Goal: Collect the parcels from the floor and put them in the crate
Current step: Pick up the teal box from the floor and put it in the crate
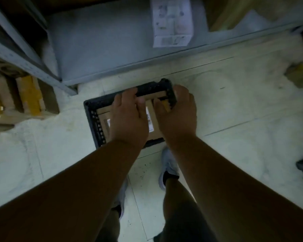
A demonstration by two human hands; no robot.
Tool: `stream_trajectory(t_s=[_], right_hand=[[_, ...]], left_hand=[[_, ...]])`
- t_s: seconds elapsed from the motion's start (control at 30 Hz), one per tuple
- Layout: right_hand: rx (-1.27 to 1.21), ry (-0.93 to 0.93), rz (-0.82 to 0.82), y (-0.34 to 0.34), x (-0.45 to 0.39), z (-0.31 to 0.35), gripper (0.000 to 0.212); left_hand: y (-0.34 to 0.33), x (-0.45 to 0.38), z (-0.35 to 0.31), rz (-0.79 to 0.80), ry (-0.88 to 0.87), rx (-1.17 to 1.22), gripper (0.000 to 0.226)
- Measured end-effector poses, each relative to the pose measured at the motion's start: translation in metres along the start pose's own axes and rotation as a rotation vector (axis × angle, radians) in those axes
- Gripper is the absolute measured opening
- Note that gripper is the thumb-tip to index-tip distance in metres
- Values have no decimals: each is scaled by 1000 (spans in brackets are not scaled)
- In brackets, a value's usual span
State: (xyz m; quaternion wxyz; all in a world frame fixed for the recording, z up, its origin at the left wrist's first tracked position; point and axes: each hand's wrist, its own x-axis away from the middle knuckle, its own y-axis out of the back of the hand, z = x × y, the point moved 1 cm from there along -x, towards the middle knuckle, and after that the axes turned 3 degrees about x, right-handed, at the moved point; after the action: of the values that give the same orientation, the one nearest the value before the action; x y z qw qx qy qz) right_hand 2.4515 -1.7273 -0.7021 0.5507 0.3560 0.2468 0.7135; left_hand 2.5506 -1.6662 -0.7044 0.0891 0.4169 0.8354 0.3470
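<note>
— Where is the crate [94,109]?
— On the floor [234,102], just in front of the grey shelf [103,41], black with perforated walls. One white shoe [168,165] stands near its close edge.
— Any parcels in it?
— Yes. A flat cardboard parcel [103,117] with a white label lies inside, filling most of the crate. A second piece of cardboard shows at the far right corner, but blur keeps me from telling whether it is a separate parcel.
— And the hands?
— Both are over the crate. The left hand [129,119] is palm down above the middle, fingers slightly spread and bent, tips reaching the far edge. I cannot tell whether they grip anything.
— The right hand [178,112]?
— At the far right corner, fingers curled inward toward the cardboard there; whether they pinch it is unclear.
— Anything else?
— More cardboard boxes [24,98] sit at the left, beside the shelf post, and a white box [172,21] lies on the shelf.
</note>
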Motion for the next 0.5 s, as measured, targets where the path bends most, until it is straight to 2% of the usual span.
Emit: stream_trajectory(t_s=[0.13, 0.27, 0.4, 0.5], right_hand=[[-25, 1, -166, 141, 53, 52, 58], [-72, -6, -373, 255, 99, 78, 57], [-153, -28, -519, 338, 133, 63, 53], [-140, -28, -579, 390, 147, 23, 50]], left_hand=[[70, 45, -127, 98, -241, 71, 44], [109, 86, -238, 187, -492, 145, 50], [112, 122, -313, 298, -697, 124, 35], [86, 154, -357, 405, -801, 107, 34]])
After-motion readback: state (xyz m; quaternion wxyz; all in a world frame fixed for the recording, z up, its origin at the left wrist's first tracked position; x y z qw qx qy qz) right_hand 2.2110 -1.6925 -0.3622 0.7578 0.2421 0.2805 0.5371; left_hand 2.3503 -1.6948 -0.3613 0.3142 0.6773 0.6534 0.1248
